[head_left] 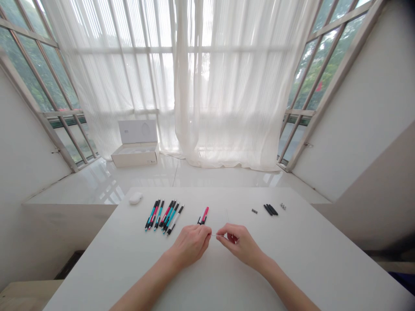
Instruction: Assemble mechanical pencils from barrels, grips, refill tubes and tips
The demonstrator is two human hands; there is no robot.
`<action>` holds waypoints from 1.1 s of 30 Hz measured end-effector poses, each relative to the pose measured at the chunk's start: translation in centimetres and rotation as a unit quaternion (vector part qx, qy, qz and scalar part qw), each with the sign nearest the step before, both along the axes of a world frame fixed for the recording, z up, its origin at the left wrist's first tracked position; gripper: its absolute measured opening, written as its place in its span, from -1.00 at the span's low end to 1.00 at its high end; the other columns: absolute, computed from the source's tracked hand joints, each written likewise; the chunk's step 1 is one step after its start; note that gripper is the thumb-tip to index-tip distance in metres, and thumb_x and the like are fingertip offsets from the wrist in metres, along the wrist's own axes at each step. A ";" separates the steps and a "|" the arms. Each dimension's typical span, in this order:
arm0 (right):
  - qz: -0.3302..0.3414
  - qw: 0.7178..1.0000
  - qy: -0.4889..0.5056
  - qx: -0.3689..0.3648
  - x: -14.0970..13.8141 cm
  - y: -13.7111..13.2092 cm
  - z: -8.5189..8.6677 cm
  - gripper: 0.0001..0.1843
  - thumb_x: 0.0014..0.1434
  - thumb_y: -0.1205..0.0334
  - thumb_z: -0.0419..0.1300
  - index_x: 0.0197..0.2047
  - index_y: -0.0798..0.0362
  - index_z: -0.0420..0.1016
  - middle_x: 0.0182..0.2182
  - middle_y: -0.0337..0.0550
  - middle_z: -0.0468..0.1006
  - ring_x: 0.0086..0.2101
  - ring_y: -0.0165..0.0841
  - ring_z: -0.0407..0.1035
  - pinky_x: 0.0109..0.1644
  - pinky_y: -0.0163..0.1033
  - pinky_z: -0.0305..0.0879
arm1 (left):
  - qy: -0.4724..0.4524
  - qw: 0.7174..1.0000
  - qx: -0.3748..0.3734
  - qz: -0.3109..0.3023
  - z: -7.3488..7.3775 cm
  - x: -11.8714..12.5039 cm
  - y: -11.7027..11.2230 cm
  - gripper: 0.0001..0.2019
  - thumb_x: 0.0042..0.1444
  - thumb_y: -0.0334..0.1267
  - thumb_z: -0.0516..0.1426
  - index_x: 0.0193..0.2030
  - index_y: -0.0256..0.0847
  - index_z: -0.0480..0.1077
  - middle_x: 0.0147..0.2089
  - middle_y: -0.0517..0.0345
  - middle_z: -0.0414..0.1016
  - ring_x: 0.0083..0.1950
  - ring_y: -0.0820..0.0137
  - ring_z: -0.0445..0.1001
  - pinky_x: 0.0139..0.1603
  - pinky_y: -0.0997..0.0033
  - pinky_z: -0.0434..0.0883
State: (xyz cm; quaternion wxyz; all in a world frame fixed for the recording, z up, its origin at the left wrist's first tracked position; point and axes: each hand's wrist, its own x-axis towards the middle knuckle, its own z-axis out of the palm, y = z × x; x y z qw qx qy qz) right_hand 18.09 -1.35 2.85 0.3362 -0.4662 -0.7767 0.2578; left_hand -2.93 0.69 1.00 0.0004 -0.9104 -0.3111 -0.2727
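one thin, pale rod (213,235) was held nearly level between the left hand (193,242) and the right hand (242,244), over the middle of the surface (220,280). one end was enclosed by the curled fingers of the left, while the other was pinched between thumb and fingertip of the right. a pink-and-black pen part (205,214) was partly hidden just beyond the left hand, and a thin clear tube (227,214) was laid just beyond the right. farther left, teal, pink and white pens (159,214) were lined up near a white case (135,198); to the right, small dark pieces (254,211), black grips (270,210) and small metal tips (283,207) were set out. behind the white surface, an open white box (134,159) was placed on a glossy ledge (227,177), a sheer curtain (227,108) was hung above it, and barred windows (324,73) were set at both sides, flanked by pale walls (363,99).
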 end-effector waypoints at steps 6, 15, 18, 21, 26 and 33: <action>0.011 1.000 -0.010 0.001 0.0 0.1 -0.4 -0.74 0.22 0.09 0.14 -0.38 0.03 0.56 -0.51 -0.24 0.53 -0.54 -0.45 0.22 -0.42 -0.34 0.21 | 0.026 1.000 -0.011 -0.008 0.1 0.0 -0.1 -0.90 0.33 -0.33 -0.09 -0.17 -0.15 0.22 -0.36 0.20 0.44 -0.37 0.40 0.45 -0.42 0.49 0.27; -0.007 1.000 -0.016 -0.013 1.1 0.9 -0.1 -0.67 0.20 -0.05 0.14 -0.33 0.01 0.57 -0.47 -0.21 0.57 -0.55 -0.43 0.24 -0.43 -0.31 0.24 | 0.077 0.997 -0.018 0.014 -0.1 0.0 -0.2 -0.86 0.37 -0.33 -0.13 -0.20 -0.13 0.19 -0.39 0.24 0.42 -0.40 0.42 0.43 -0.47 0.51 0.20; -0.134 0.990 -0.019 0.028 4.1 2.4 0.0 -0.58 0.22 -0.12 0.07 -0.37 0.03 0.55 -0.49 -0.16 0.57 -0.54 -0.38 0.28 -0.43 -0.27 0.24 | 0.074 0.997 -0.025 0.030 -0.4 0.0 0.0 -0.84 0.38 -0.33 -0.16 -0.21 -0.14 0.18 -0.40 0.24 0.41 -0.41 0.43 0.43 -0.47 0.51 0.20; -0.285 0.952 -0.080 0.081 7.8 3.9 -0.7 -0.58 0.23 -0.10 0.02 -0.32 0.02 0.55 -0.43 -0.12 0.58 -0.52 -0.35 0.32 -0.40 -0.23 0.24 | 0.077 0.996 -0.027 0.045 -0.7 0.0 0.2 -0.81 0.38 -0.32 -0.17 -0.23 -0.14 0.19 -0.42 0.25 0.39 -0.44 0.44 0.41 -0.47 0.52 0.20; -0.340 0.918 -0.199 0.040 11.1 4.7 -2.2 -0.68 0.22 0.09 0.00 -0.23 -0.05 0.57 -0.28 -0.16 0.58 -0.45 -0.35 0.39 -0.41 -0.25 0.19 | 0.079 0.996 -0.024 0.045 -0.8 0.1 0.2 -0.81 0.38 -0.32 -0.17 -0.23 -0.15 0.19 -0.43 0.25 0.39 -0.44 0.44 0.40 -0.48 0.51 0.20; -0.329 0.913 -0.242 0.013 10.8 4.9 -2.5 -0.73 0.20 0.16 0.05 -0.24 -0.04 0.58 -0.24 -0.18 0.57 -0.37 -0.34 0.43 -0.40 -0.27 0.20 | 0.086 0.995 -0.027 0.049 -0.8 0.1 0.3 -0.82 0.37 -0.31 -0.16 -0.24 -0.15 0.20 -0.42 0.24 0.39 -0.43 0.44 0.42 -0.47 0.53 0.22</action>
